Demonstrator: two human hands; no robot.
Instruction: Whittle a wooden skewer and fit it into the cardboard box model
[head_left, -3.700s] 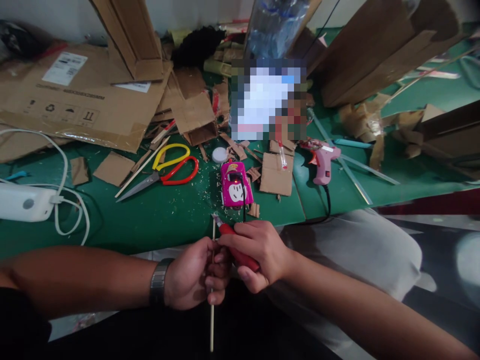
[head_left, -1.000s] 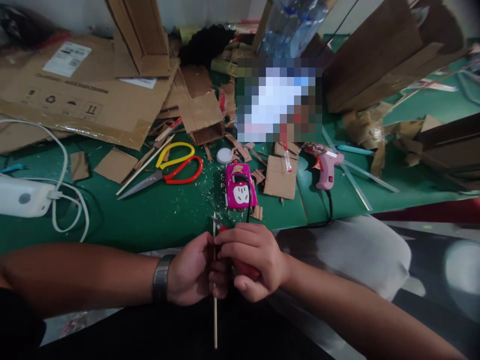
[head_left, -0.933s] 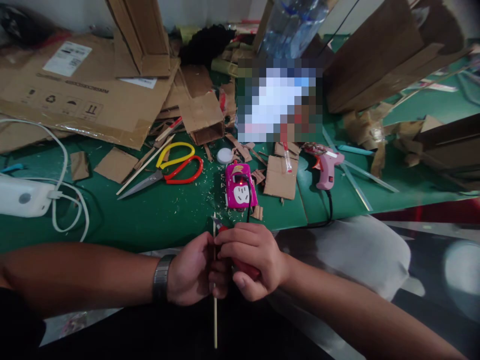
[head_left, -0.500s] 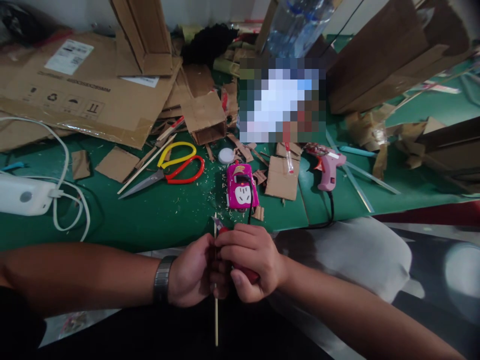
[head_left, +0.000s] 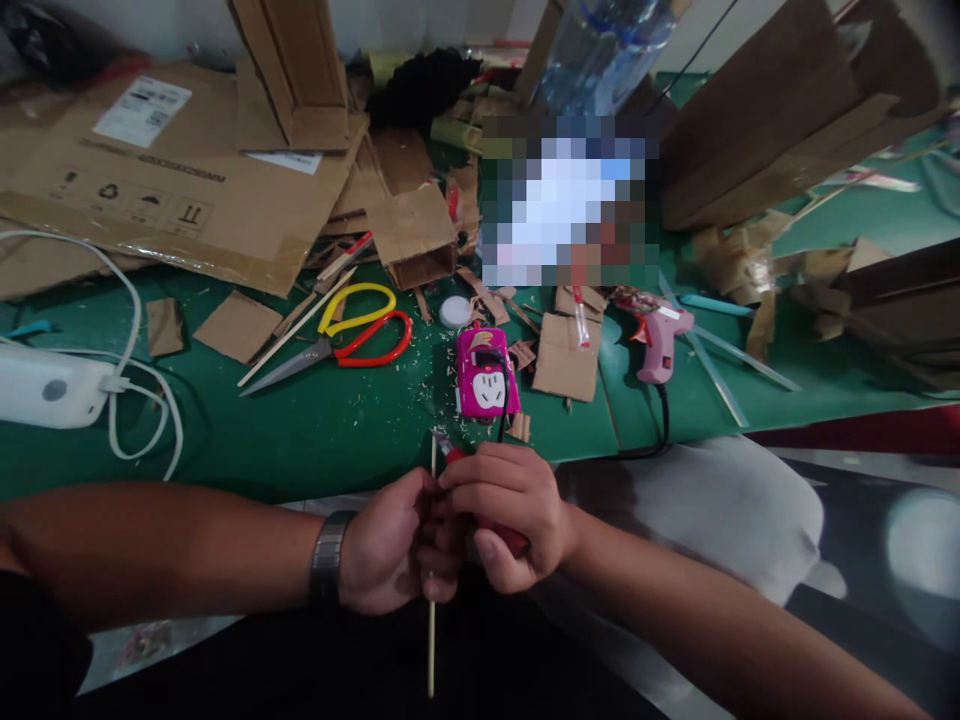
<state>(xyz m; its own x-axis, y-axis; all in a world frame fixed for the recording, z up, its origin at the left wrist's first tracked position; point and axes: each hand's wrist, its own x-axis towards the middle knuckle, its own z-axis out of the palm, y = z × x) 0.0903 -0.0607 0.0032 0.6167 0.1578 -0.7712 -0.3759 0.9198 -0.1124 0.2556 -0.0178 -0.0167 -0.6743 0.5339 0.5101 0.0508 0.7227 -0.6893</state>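
Note:
My left hand [head_left: 394, 545] is closed round a thin wooden stick [head_left: 431, 648], which stands nearly upright in view, its upper tip at the table's front edge. In my right hand [head_left: 506, 515] is a red-handled utility knife [head_left: 452, 452], its short blade beside the stick's upper end. Whether the blade touches the wood I cannot tell. Both hands meet in front of me, the right fingers against the left. Just beyond them sits a pink power socket [head_left: 486, 375] with a black cable, and pale shavings [head_left: 409, 400] lie scattered around it.
Scissors [head_left: 330, 340] with yellow and red handles lie left on the green table [head_left: 217, 430]. A pink glue gun [head_left: 658, 335] and glue sticks [head_left: 716, 375] are at right. Flattened cardboard [head_left: 172, 190], scraps, a white power strip [head_left: 52, 385] and a plastic bottle [head_left: 600, 55] surround the work.
The knife blade has shifted slightly right and away from the stick's tip. My right hand has moved a little right with it, while the left grip on the stick stays.

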